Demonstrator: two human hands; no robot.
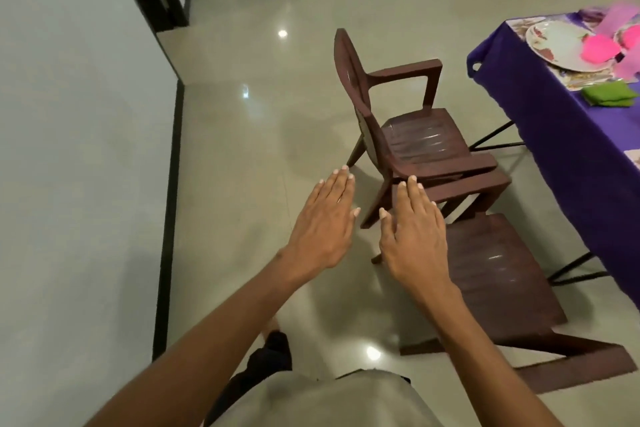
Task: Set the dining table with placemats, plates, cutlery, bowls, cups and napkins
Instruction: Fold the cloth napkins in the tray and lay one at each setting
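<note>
Left hand (323, 224) and right hand (414, 236) held out flat, fingers straight, holding nothing, plate (561, 45) lying flat on table (554, 121)

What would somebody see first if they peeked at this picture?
First, the two bare hands, the left hand and the right hand, stretched out flat in the middle, holding nothing. Just beyond them stand two brown plastic chairs. At the right edge, a purple tablecloth shows with a plate, something bright pink and a folded green napkin on it.

No text, label or number can be read, perhaps because the view is blurred.
</note>
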